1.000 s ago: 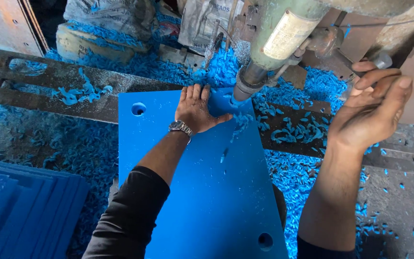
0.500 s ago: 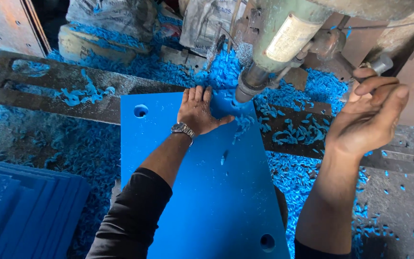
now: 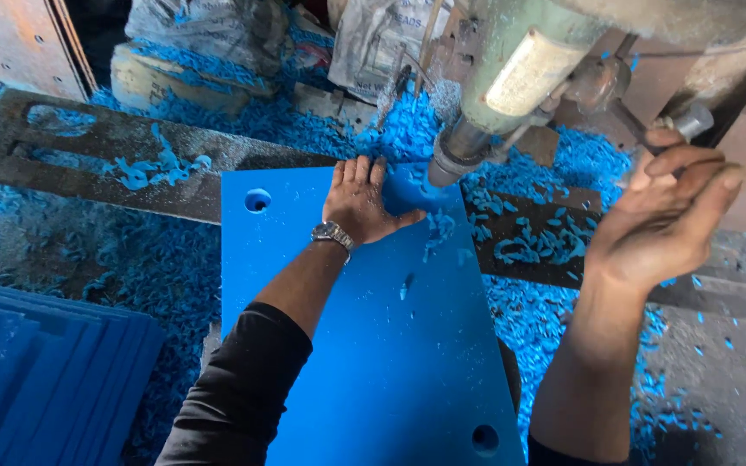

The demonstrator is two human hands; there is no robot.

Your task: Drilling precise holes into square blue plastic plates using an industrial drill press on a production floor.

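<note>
The blue panel lies flat on the steel machine bed, its far right corner under the drill spindle. Three holes show in it: far left corner, near right corner, and one partly hidden at the spindle tip.

Left hand: open, fingers spread, pressed palm-down on the far edge of the panel, thumb pointing toward the spindle and close beside it. A wristwatch sits on that wrist. Right hand: closed around the feed lever at the right of the machine.

Blue shavings cover the bed, the floor and part of the panel. A stack of like panels rests at the near left.

Risks, as judged:
- The thumb lies near the bit; a slip or a panel jerk could bring it into the cutter
- The panel is held by hand only, no clamp visible; if the bit grabs, the panel may spin
- The watch and sleeve could catch on the rotating spindle
- Loose shavings under the panel may let it slide or sit unevenly
</note>
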